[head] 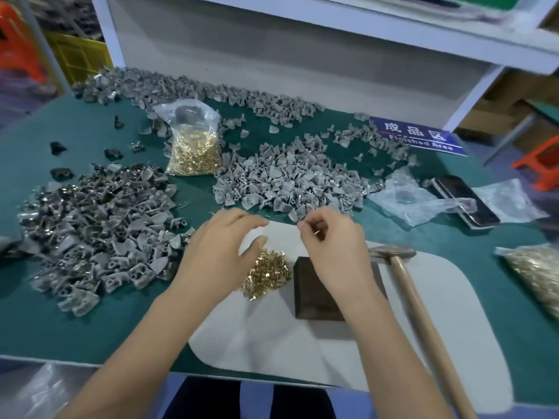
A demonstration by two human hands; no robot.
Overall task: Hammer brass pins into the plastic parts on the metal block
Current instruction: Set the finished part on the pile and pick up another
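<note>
While your left hand (220, 249) hovers with fingers spread loosely above the loose brass pins (266, 275) on the bench (30, 328), your right hand (332, 249) pinches a single pin (317, 232) over the metal block (317, 294); the hammer (420, 300) lies just right of it.

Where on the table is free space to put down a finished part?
The white mat is bare right of the hammer, and below the metal block. Grey parts crowd the back and left.
</note>
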